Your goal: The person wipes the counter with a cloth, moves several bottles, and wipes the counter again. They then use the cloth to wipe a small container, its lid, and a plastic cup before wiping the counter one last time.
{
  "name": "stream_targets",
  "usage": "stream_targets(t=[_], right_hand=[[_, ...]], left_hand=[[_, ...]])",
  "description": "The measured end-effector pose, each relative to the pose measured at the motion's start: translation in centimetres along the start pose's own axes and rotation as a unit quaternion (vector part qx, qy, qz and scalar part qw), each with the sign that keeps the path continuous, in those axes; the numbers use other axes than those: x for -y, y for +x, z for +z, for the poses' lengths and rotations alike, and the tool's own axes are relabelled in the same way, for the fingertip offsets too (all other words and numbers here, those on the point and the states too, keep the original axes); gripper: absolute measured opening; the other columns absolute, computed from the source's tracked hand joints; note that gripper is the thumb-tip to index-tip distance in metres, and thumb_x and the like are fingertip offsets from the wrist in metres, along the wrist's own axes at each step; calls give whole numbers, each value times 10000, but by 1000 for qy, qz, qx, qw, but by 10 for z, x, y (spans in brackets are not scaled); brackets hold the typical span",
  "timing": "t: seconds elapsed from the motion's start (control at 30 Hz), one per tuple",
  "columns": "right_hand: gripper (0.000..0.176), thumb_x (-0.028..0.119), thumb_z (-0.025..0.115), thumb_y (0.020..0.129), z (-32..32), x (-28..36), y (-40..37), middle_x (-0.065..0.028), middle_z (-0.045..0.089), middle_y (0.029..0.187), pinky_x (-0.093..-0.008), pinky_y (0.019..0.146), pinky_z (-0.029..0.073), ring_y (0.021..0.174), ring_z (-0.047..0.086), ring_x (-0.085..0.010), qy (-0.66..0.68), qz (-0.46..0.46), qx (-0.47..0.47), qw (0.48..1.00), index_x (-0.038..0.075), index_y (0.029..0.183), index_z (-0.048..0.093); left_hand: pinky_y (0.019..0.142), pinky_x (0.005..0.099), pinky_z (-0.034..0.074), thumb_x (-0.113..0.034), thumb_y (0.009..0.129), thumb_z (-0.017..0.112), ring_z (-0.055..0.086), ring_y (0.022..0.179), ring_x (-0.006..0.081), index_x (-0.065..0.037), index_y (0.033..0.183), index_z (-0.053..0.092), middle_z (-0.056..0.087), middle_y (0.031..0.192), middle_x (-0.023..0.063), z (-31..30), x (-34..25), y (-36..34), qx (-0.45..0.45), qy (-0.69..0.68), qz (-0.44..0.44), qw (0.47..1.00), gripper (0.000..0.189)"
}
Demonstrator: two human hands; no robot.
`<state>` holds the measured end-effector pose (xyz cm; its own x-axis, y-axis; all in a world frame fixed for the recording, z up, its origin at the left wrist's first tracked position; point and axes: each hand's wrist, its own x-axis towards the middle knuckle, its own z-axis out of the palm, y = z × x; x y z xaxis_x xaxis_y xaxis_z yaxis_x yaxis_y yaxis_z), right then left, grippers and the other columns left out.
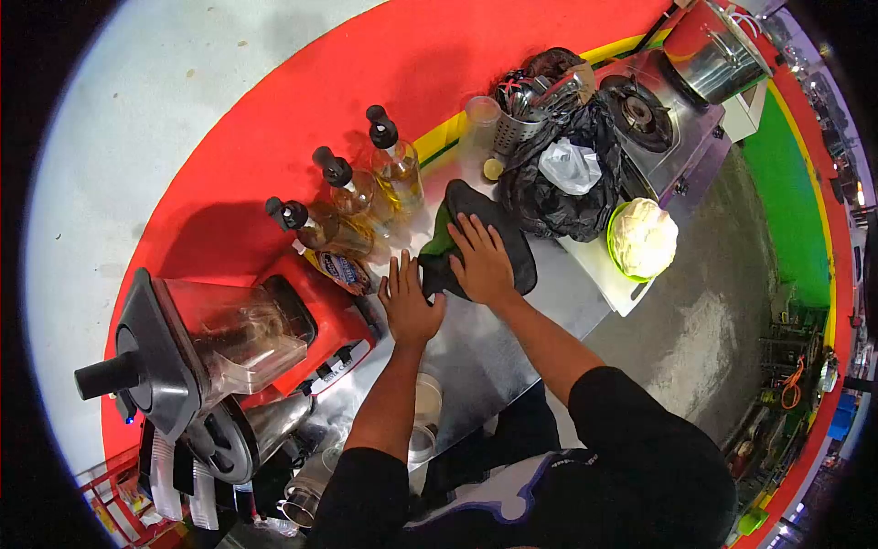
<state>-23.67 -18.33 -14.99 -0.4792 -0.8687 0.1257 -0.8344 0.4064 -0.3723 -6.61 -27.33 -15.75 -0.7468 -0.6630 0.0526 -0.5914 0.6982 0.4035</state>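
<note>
Head view shows a dark cloth with a green underside (476, 203) lying on the bare steel bench (494, 348), near its back edge and in front of a red wall. The right hand (482, 265) lies flat on top of this cloth, palm down, fingers spread apart and pointing toward the wall; it presses on the fabric and is not closed around it. The left hand (409, 306) rests just beside the cloth's green edge, also palm down with its fingers straight and apart, holding nothing, flat on the steel.

Behind the left hand stands a row of three glass bottles with black pour spouts (352, 192), holding pale yellow liquid. Further left sits a red-based blender with a clear plastic jug and black lid (229, 339).

On the other side, a crumpled black plastic bag (558, 197) touches the cloth's far edge. A perforated steel utensil holder (517, 123) and a clear plastic cup (480, 123) stand behind it. Beyond the bag are a steel gas stove (645, 114) and a shiny steel pot (718, 55). A green bowl with a pale, lumpy, rounded heap in it (640, 240) sits on a white board (604, 274) at the bench's front corner.
</note>
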Motion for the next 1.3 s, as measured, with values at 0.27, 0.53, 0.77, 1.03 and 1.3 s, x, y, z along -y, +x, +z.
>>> stream_targets(t=[0.27, 0.53, 0.77, 1.03, 1.3], right_hand=[[604, 368, 450, 1090, 23, -7, 61, -104, 297, 1727, -496, 1300, 178, 1604, 231, -297, -47, 43, 6, 998, 153, 1647, 361], [610, 365, 455, 1076, 26, -14, 104, -95, 270, 1736, -497, 1294, 187, 1599, 240, -289, -59, 34, 18, 998, 169, 1645, 354], [630, 441, 425, 1106, 19, 7, 22, -115, 233, 1749, -534, 1303, 128, 1624, 177, -296, -45, 82, -7, 996, 167, 1665, 330], [594, 321, 527, 1056, 23, -1, 65, -91, 323, 1705, -524, 1283, 194, 1585, 263, -303, -34, 61, -36, 997, 182, 1619, 402], [599, 362, 483, 1066, 30, -21, 117, -86, 301, 1722, -495, 1250, 286, 1583, 272, -274, -51, 22, 2, 998, 200, 1633, 377]], left_hand=[[1261, 547, 190, -387, 886, 656, 255, 1598, 310, -22, 1536, 463, 321, 1721, 120, 3, 0, 2, -9, 4, 2, 1000, 770], [1261, 547, 187, -336, 879, 694, 255, 1596, 303, -23, 1524, 461, 311, 1725, 90, 1, -1, 1, -4, -6, -3, 1000, 754], [1253, 568, 209, -336, 872, 692, 254, 1596, 314, -29, 1520, 463, 319, 1723, 100, 4, 0, -1, -19, -11, 3, 1000, 752], [1263, 566, 179, -358, 872, 691, 238, 1599, 328, -53, 1538, 446, 309, 1725, 113, 6, 2, 1, 11, -27, -16, 999, 773], [1250, 562, 208, -374, 875, 679, 286, 1577, 344, -23, 1522, 457, 358, 1697, 128, 5, 2, -1, -25, -2, 14, 1000, 769]])
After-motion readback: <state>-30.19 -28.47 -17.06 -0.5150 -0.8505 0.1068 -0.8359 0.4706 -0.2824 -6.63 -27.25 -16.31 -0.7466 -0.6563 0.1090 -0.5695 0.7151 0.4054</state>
